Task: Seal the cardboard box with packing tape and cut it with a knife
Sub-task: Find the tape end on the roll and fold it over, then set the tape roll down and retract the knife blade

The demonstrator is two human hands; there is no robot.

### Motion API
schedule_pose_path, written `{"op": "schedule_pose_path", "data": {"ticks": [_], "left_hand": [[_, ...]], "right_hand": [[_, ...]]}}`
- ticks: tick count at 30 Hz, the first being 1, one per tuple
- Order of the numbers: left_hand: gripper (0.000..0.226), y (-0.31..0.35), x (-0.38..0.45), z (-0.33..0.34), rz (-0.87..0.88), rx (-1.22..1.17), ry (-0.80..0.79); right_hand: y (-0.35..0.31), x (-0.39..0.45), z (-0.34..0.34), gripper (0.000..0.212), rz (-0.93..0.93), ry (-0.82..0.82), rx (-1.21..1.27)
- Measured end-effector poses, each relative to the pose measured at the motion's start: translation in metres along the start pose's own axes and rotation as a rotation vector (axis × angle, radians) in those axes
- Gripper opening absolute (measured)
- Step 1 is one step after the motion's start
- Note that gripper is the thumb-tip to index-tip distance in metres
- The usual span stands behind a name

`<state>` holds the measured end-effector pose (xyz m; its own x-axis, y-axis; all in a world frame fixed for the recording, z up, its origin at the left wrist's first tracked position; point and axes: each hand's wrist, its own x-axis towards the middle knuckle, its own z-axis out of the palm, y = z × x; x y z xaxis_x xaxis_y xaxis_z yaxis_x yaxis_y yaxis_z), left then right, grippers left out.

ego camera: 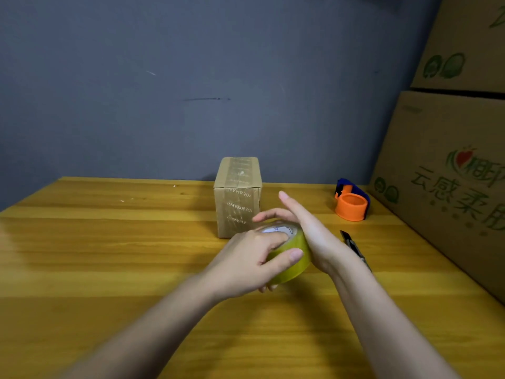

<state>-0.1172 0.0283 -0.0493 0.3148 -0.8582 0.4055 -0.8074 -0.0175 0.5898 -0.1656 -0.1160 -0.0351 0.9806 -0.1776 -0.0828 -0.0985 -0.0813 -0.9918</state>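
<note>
A small cardboard box point(237, 196) stands upright near the back of the wooden table point(109, 255), with printed clear tape over its top and front. In front of it I hold a yellowish roll of packing tape point(293, 262) just above the table. My left hand point(254, 259) grips the roll, fingers in its core and thumb on its outer face. My right hand point(306, 228) lies against the roll's right side with fingers curled over its far edge. A dark utility knife point(352, 246) lies on the table just right of my right wrist, partly hidden by it.
An orange and blue tape dispenser point(351, 202) sits at the back right of the table. Large printed cardboard cartons point(448, 165) are stacked along the table's right edge. A grey wall point(164, 91) rises behind the table.
</note>
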Motion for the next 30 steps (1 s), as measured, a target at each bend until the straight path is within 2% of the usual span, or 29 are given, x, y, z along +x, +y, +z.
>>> {"op": "schedule_pose_path", "data": {"ticks": [3, 6, 10, 13, 15, 19, 21, 23, 25, 27, 30], "left_hand": [[0.027, -0.002, 0.0, 0.002, 0.029, 0.063, -0.009], [0.035, -0.003, 0.001, 0.004, 0.06, 0.167, 0.018], [0.033, -0.002, 0.002, 0.005, 0.015, 0.151, -0.039], [0.033, -0.001, 0.007, 0.004, 0.03, 0.254, -0.039], [0.03, 0.001, 0.014, 0.004, 0.063, 0.32, -0.023], [0.021, 0.005, 0.032, 0.008, 0.088, 0.43, -0.09], [0.028, 0.005, 0.042, 0.011, 0.038, 0.44, -0.081], [0.034, 0.001, 0.056, 0.016, -0.015, 0.454, -0.018], [0.039, -0.006, 0.074, 0.024, -0.063, 0.514, 0.024], [0.042, -0.011, 0.091, 0.034, -0.078, 0.613, 0.042], [0.042, -0.02, 0.115, 0.047, -0.051, 0.751, 0.046]], "right_hand": [[0.004, 0.0, -0.004, 0.064, 0.026, -0.055, 0.035], [0.009, 0.001, -0.003, 0.065, 0.038, -0.083, 0.104], [0.015, 0.005, -0.005, 0.055, 0.015, 0.016, 0.115], [0.018, 0.008, -0.008, 0.048, 0.016, 0.054, 0.18], [0.018, 0.01, -0.015, 0.054, 0.042, 0.076, 0.25], [0.014, 0.012, -0.042, 0.068, 0.156, 0.051, 0.394], [0.014, 0.017, -0.056, 0.06, 0.113, 0.234, 0.39], [0.018, 0.019, -0.063, 0.045, -0.015, 0.519, 0.221], [0.023, 0.021, -0.066, 0.034, -0.14, 0.705, 0.02], [0.029, 0.025, -0.069, 0.029, -0.184, 0.722, -0.138], [0.028, 0.033, -0.08, 0.031, -0.172, 0.706, -0.207]]}}
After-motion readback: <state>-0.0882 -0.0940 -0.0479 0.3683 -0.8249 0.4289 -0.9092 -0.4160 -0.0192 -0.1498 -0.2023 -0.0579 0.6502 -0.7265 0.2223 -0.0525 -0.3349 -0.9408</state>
